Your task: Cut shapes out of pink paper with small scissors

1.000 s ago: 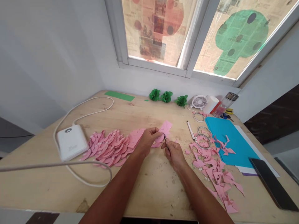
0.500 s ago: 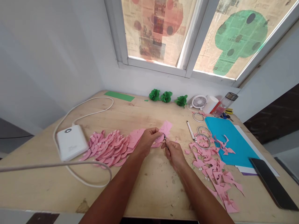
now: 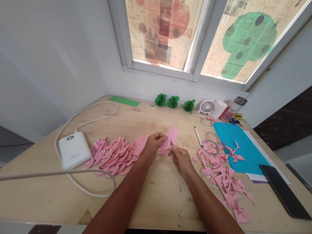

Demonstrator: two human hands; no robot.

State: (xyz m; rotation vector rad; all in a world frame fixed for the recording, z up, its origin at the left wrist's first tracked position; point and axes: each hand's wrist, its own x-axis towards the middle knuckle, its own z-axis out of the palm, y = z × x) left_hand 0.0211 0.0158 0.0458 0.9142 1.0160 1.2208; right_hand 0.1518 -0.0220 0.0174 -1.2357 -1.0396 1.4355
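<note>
Pinched in the fingers of my left hand (image 3: 154, 145) is a piece of pink paper (image 3: 173, 132) with drawn curved lines on it. My right hand (image 3: 180, 158) is closed on a pair of small scissors (image 3: 172, 144), whose blades meet the paper's edge; the handles are mostly hidden by my fingers. To the left of my left hand lies a heap of cut pink paper petals (image 3: 117, 154), overlapping in rows. Pink paper scraps (image 3: 225, 183) are scattered to the right of my right hand.
A white power bank (image 3: 74, 150) with a looping cable (image 3: 91, 191) lies at left. Green paper flowers (image 3: 173, 101), a small fan (image 3: 207, 106) and a bottle (image 3: 235, 109) line the back. At right are blue sheets (image 3: 241, 146), a phone (image 3: 285, 191), a white pen (image 3: 198, 136) and tape rolls (image 3: 211, 148).
The scissors' blades and the pink paper have shifted slightly against each other, and the paper has turned a little in my left hand. Both hands stay in nearly the same place.
</note>
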